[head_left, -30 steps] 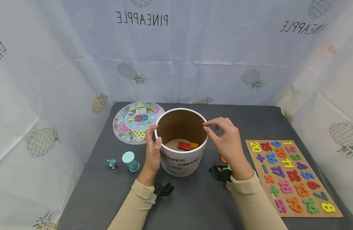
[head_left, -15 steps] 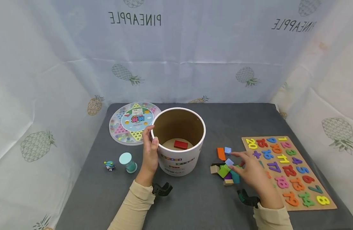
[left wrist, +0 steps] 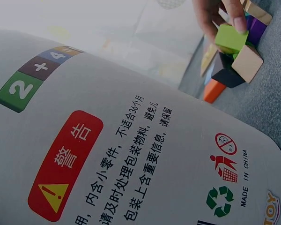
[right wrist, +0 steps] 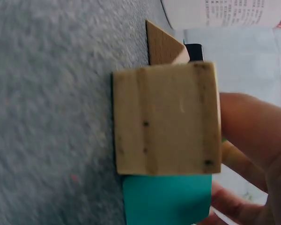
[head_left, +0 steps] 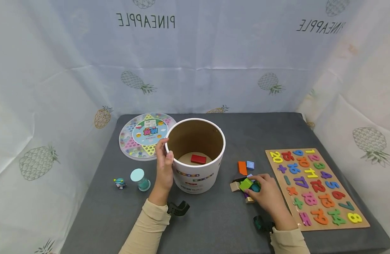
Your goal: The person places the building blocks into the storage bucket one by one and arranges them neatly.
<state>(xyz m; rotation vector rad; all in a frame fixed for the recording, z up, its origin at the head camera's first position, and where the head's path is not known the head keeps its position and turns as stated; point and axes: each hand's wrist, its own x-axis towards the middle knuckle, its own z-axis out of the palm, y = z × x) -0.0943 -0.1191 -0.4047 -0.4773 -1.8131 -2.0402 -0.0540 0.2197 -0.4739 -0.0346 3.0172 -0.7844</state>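
My left hand (head_left: 164, 173) holds the near left side of a white cardboard bucket (head_left: 198, 180), fingertips and thumb at the rim. Inside the bucket a red block (head_left: 198, 159) lies on the bottom. To the right of it, my right hand (head_left: 269, 192) pinches a lime green block (left wrist: 230, 38) on top of a small pile of toy blocks, thumb on its near side. Around that block lie a plain wooden block (left wrist: 248, 63), a black block (left wrist: 226, 70), an orange block (head_left: 242, 168), a blue block (head_left: 250, 165) and a teal block (right wrist: 166, 199).
A number puzzle board (head_left: 318, 190) lies to the right of the pile. Left of the bucket are a round game board (head_left: 131, 150), a teal sand timer (head_left: 143, 183) and a small figurine (head_left: 120, 182). Pineapple-print cloth (head_left: 195, 84) hangs behind the grey table (head_left: 207, 225).
My right hand has left the bucket's right rim, gone right to the pile and taken hold of the green block. A yellow-orange block beside the red one has gone from view.
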